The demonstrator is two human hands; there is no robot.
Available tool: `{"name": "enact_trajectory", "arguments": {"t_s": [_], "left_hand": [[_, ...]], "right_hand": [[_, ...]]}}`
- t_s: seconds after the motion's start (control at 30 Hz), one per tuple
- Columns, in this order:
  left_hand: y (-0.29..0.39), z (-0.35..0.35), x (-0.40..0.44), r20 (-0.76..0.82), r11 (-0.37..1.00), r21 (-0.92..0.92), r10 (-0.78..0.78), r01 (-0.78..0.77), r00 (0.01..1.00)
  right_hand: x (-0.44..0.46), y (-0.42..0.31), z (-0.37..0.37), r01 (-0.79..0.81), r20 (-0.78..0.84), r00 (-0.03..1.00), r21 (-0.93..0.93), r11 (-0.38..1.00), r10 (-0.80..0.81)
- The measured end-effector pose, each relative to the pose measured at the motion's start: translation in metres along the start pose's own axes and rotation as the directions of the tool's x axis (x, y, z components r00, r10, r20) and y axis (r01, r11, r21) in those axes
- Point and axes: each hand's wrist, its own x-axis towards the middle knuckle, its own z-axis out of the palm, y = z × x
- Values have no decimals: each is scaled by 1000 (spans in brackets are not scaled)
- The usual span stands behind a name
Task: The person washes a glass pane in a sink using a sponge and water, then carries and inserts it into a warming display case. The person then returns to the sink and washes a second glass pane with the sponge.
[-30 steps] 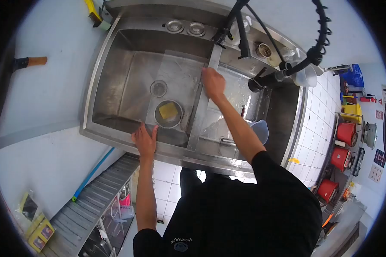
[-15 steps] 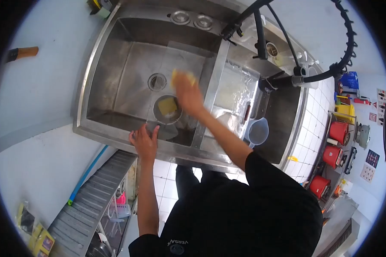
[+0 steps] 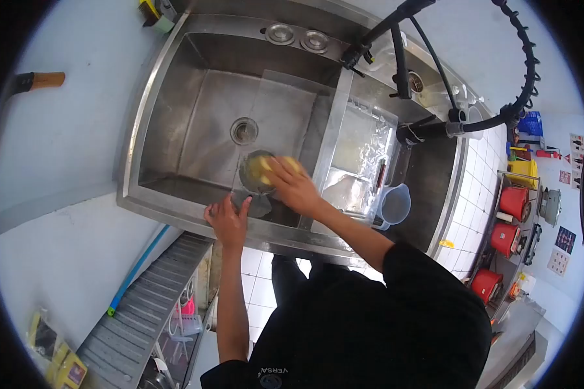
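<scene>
A clear flat sheet [image 3: 276,97] lies tilted in the left sink basin, its outline faint. My left hand [image 3: 228,222] holds its near edge at the basin's front rim, thumb apart from the fingers. Over the sheet, my right hand [image 3: 293,188] presses a yellow sponge [image 3: 292,165], slightly blurred. Just left of those fingers is a round bowl [image 3: 248,174] with a yellow piece [image 3: 261,167] in it, seen partly through the sheet. The drain [image 3: 244,131] lies behind the bowl.
A divider [image 3: 331,139] separates the right basin, which holds a wet clear tray [image 3: 360,146], a red-handled tool [image 3: 381,174] and a translucent jug [image 3: 394,204]. A black faucet [image 3: 428,131] and its coiled hose overhang it. Two metal strainers [image 3: 315,41] sit on the back ledge.
My right hand left the sheet's far right edge, came into the left basin with a yellow sponge, and has since moved nearer the front, beside the bowl. My left hand stays at the front rim.
</scene>
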Motion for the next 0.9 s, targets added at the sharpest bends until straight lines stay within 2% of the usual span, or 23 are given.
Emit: {"name": "enact_trajectory", "arguments": {"t_s": [0.03,0.1,0.13,0.17,0.2,0.27,0.33,0.4,0.47,0.53,0.57,0.6,0.67,0.77,0.83,0.9], "left_hand": [[-1,-1,2,-24,1000,6,14,-14,1000],[1,-1,2,-63,999,19,32,-31,998],[1,-3,-2,-29,1000,9,20,-20,999],[0,-5,-4,1,1000,2,8,-8,1000],[1,-3,0,15,1000,-3,-6,6,1000],[1,-1,2,5,1000,2,7,-7,1000],[3,0,1,7,1000,3,15,-15,1000],[2,-2,1,14,1000,4,9,-9,1000],[5,-5,3,34,1000,-20,-21,21,999],[4,-3,7,-5,1000,-13,-18,18,1000],[4,-1,7,-30,1000,6,10,-10,1000],[4,-3,1,-51,999,29,39,-38,998],[5,3,8,-63,999,31,38,-36,997],[3,-7,-8,-6,997,65,36,-35,999],[7,0,5,-19,998,57,27,-26,999],[1,1,0,7,998,55,12,-12,1000]], "right_hand": [[-12,17,-8,-182,34,983,116,976,179],[-25,90,-2,-287,-78,956,-28,958,284],[-6,111,-23,-370,-170,928,-301,879,332],[24,129,-34,-490,-342,861,-352,798,377],[57,144,-34,-530,-426,802,-185,827,418],[93,143,21,-537,-318,818,-119,835,480],[90,63,51,-343,-54,939,-252,905,341],[53,-11,26,-44,-44,998,-181,983,37],[-11,-6,31,-70,39,997,-56,996,72],[-17,49,11,-174,-15,985,-100,980,173],[9,75,-1,-230,-137,971,-315,921,195],[47,91,-19,-368,-243,921,-285,885,305],[117,132,1,-327,-480,853,-187,926,204],[136,86,57,-263,-74,965,-290,920,252],[97,33,48,14,-177,984,-140,990,-39],[77,54,34,-39,-149,989,-164,986,14]]}}
